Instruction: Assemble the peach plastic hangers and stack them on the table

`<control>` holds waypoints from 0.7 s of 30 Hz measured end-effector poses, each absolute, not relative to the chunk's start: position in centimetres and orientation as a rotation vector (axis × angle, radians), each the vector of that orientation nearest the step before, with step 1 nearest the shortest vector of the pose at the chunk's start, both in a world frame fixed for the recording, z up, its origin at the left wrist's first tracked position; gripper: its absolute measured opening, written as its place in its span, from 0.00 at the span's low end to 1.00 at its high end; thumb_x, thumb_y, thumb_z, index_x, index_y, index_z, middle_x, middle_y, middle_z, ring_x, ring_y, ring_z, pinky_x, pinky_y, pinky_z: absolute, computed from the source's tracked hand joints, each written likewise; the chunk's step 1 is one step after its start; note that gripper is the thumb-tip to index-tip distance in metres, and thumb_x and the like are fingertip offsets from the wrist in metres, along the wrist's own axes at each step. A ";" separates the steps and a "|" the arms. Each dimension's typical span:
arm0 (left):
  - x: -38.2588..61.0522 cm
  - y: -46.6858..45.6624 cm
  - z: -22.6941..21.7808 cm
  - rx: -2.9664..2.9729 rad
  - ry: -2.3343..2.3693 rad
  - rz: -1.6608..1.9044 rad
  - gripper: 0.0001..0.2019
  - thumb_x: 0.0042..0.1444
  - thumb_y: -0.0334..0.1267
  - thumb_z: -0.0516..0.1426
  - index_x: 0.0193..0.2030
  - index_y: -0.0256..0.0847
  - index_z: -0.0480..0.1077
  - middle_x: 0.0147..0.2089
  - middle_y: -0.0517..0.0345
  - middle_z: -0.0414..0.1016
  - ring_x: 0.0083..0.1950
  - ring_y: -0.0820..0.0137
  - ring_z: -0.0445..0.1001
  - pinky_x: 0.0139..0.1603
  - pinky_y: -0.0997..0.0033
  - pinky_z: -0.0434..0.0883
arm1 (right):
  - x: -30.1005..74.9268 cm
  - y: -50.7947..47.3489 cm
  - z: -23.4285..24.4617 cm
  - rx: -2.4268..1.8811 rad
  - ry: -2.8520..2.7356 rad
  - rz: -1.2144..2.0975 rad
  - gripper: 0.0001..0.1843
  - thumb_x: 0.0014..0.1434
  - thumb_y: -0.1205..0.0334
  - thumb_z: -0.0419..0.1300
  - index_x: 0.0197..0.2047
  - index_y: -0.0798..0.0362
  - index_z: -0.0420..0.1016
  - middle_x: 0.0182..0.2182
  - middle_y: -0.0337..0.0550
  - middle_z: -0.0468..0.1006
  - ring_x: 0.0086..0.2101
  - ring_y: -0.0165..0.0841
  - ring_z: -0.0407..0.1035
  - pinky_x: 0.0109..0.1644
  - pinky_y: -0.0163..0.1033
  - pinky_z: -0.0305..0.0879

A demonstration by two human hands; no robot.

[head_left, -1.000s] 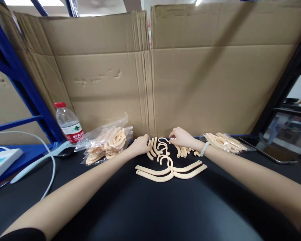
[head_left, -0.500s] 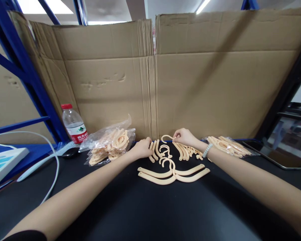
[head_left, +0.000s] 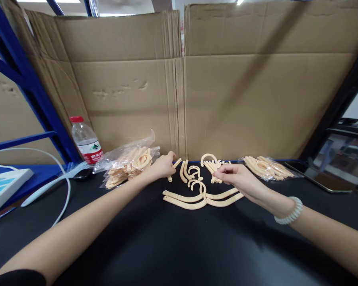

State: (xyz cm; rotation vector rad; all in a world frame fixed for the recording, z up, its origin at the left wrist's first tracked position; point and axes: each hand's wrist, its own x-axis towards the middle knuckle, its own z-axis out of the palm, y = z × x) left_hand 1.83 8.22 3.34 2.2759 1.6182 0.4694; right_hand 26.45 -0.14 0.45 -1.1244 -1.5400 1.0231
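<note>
My right hand (head_left: 235, 176) pinches a cream plastic hanger hook (head_left: 208, 155), raised with its curve to the left. My left hand (head_left: 164, 165) is closed on a curved hanger arm (head_left: 176, 163); the fingers cover its middle. Between the hands lie two loose hanger arms (head_left: 185, 171) and some loose hooks (head_left: 193, 169). Closer to me, two hangers (head_left: 189, 205) lie flat, one behind the other, with their hooks overlapping. Part of their right side is hidden by my right hand. More hanger arms (head_left: 210, 166) lie behind the raised hook.
A clear bag of hanger parts (head_left: 128, 167) lies left, beside a red-capped water bottle (head_left: 88, 143). Another bag of parts (head_left: 267, 169) and a dark flat device (head_left: 319, 178) lie right. Cardboard (head_left: 256, 99) walls the back. A white cable (head_left: 67, 198) loops at left.
My right hand has brought the hook nearer to me and to the right, turning it. My left hand has drawn one hanger arm leftward from the row. The view has tilted slightly down.
</note>
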 end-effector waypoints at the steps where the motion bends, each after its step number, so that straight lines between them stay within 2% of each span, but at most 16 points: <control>1: 1.8 7.6 3.7 2.251 1.566 0.524 0.16 0.59 0.31 0.59 0.54 0.34 0.66 0.43 0.52 0.76 0.42 0.64 0.77 0.44 0.60 0.75 | 26.5 -0.6 0.4 -1.084 -1.488 1.062 0.17 0.46 0.49 0.69 0.25 0.55 0.75 0.25 0.39 0.69 0.25 0.27 0.57 0.28 0.35 0.55; 3: 1.9 5.9 4.1 2.199 1.431 0.631 0.17 0.56 0.28 0.59 0.53 0.34 0.66 0.40 0.52 0.78 0.42 0.65 0.78 0.44 0.66 0.76 | 26.4 -1.5 0.4 -1.012 -1.358 1.164 0.17 0.45 0.50 0.71 0.27 0.56 0.76 0.27 0.40 0.70 0.25 0.26 0.56 0.27 0.35 0.55; 5: 2.3 3.6 3.8 2.147 1.282 0.726 0.13 0.59 0.31 0.56 0.51 0.35 0.65 0.43 0.53 0.78 0.43 0.68 0.79 0.43 0.70 0.76 | 26.0 -2.3 0.1 -0.986 -1.273 1.242 0.17 0.44 0.50 0.72 0.28 0.56 0.77 0.27 0.39 0.70 0.25 0.26 0.57 0.28 0.34 0.57; 8: 2.8 0.0 1.9 2.077 1.135 0.875 0.05 0.59 0.35 0.56 0.41 0.37 0.67 0.42 0.53 0.76 0.42 0.68 0.78 0.43 0.70 0.77 | 25.5 -3.2 -0.7 -0.963 -1.297 1.295 0.16 0.48 0.52 0.71 0.29 0.55 0.75 0.26 0.37 0.70 0.26 0.26 0.62 0.32 0.33 0.61; 10: 3.0 -1.8 0.3 1.926 0.894 1.111 0.05 0.56 0.36 0.59 0.35 0.38 0.69 0.39 0.54 0.75 0.40 0.66 0.78 0.41 0.68 0.78 | 25.2 -3.6 -1.3 -0.938 -1.333 1.316 0.14 0.51 0.53 0.70 0.30 0.54 0.74 0.28 0.38 0.73 0.30 0.28 0.67 0.35 0.33 0.64; 13: 2.9 -3.4 -1.8 1.849 0.740 1.220 0.02 0.57 0.35 0.59 0.36 0.41 0.71 0.37 0.56 0.76 0.39 0.65 0.79 0.40 0.67 0.79 | 25.0 -4.0 -1.9 -0.911 -1.306 1.361 0.15 0.52 0.53 0.70 0.35 0.53 0.72 0.32 0.43 0.79 0.36 0.32 0.73 0.40 0.36 0.67; 16: 2.9 -3.7 -2.6 1.872 0.737 1.278 0.01 0.57 0.34 0.60 0.37 0.43 0.72 0.37 0.56 0.79 0.40 0.64 0.80 0.42 0.66 0.79 | 25.0 -4.3 -2.0 -0.870 -1.253 1.407 0.17 0.51 0.55 0.71 0.37 0.52 0.69 0.34 0.44 0.80 0.38 0.34 0.75 0.43 0.39 0.69; 21: 3.1 -3.9 -2.4 1.807 0.803 1.406 0.01 0.57 0.33 0.60 0.36 0.42 0.71 0.37 0.56 0.80 0.39 0.64 0.82 0.40 0.69 0.80 | 25.2 -4.3 -1.7 -0.856 -1.337 1.396 0.13 0.53 0.56 0.70 0.36 0.53 0.75 0.34 0.44 0.81 0.37 0.32 0.75 0.42 0.36 0.70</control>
